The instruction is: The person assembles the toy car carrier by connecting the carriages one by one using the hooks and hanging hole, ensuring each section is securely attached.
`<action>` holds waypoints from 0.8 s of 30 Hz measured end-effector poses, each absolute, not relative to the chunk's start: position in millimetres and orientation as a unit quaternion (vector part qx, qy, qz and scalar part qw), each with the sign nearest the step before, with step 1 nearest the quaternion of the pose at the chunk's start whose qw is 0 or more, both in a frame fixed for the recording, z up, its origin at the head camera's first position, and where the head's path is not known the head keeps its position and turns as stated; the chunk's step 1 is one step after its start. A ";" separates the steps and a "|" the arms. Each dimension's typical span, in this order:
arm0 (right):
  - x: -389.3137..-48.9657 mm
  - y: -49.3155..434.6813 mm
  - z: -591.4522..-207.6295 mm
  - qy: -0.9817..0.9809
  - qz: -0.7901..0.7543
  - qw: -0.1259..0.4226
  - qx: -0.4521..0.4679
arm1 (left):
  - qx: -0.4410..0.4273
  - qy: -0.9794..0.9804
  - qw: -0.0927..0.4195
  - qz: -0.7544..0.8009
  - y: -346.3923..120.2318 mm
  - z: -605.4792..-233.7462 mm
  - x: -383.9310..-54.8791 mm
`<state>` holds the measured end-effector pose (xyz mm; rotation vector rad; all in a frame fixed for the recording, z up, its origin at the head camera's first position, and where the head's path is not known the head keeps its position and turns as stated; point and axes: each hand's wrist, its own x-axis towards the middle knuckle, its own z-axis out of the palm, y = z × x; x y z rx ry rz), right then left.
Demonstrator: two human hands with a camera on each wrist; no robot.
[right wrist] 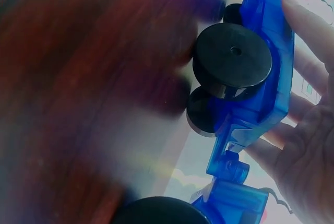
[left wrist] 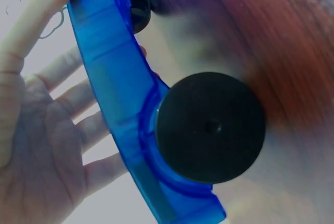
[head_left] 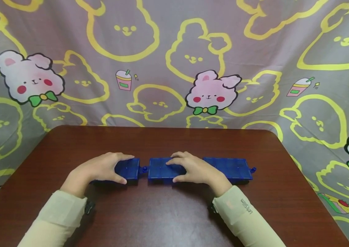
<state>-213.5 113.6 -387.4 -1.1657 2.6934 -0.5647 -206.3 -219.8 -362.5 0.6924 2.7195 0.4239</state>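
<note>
Three translucent blue toy wagons stand in a row across the brown table in the head view. My left hand (head_left: 105, 168) grips the left wagon (head_left: 131, 168), thumb on the near edge and fingers at the far edge. A black wheel (left wrist: 211, 127) shows below its blue side in the left wrist view. My right hand (head_left: 196, 168) holds the middle wagon (head_left: 159, 168) by its near and far edges. A small coupling (head_left: 144, 169) joins these two. The right wagon (head_left: 233, 167) sits partly behind my right wrist; in the right wrist view a blue coupling (right wrist: 229, 166) links it to the middle one.
The brown table (head_left: 168, 212) has rounded far corners. Behind it hangs a grey curtain (head_left: 162, 68) with yellow outlines and cartoon rabbits. A small blue hook (head_left: 253, 169) sticks out from the row's right end.
</note>
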 end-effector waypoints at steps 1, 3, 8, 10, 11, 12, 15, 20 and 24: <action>-213.4 113.5 -387.4 0.898 -0.190 0.076 -0.389 | 0.241 0.947 0.150 0.148 -219.8 -362.6 -206.6; -212.7 113.5 -387.3 0.897 -0.194 0.077 -0.389 | 0.241 0.947 0.151 0.150 -219.9 -363.0 -207.1; -211.3 114.0 -387.4 0.897 -0.196 0.083 -0.388 | 0.243 0.945 0.154 0.156 -219.3 -364.4 -208.0; -211.4 115.1 -386.5 0.897 -0.195 0.084 -0.388 | 0.244 0.945 0.153 0.157 -219.3 -364.4 -208.2; -211.7 115.8 -386.0 0.897 -0.193 0.086 -0.387 | 0.245 0.945 0.153 0.157 -219.4 -364.2 -208.3; -212.2 116.5 -385.2 0.898 -0.190 0.088 -0.386 | 0.244 0.945 0.153 0.155 -219.7 -363.9 -208.5; -214.0 119.8 -382.1 0.903 -0.185 0.091 -0.377 | 0.250 0.945 0.150 0.149 -220.5 -361.6 -209.4; -218.9 131.3 -373.2 0.912 -0.182 0.074 -0.359 | 0.249 0.948 0.133 0.146 -221.3 -355.1 -210.4; -223.1 147.5 -363.2 0.918 -0.188 0.049 -0.346 | 0.242 0.957 0.077 0.136 -222.0 -347.9 -212.5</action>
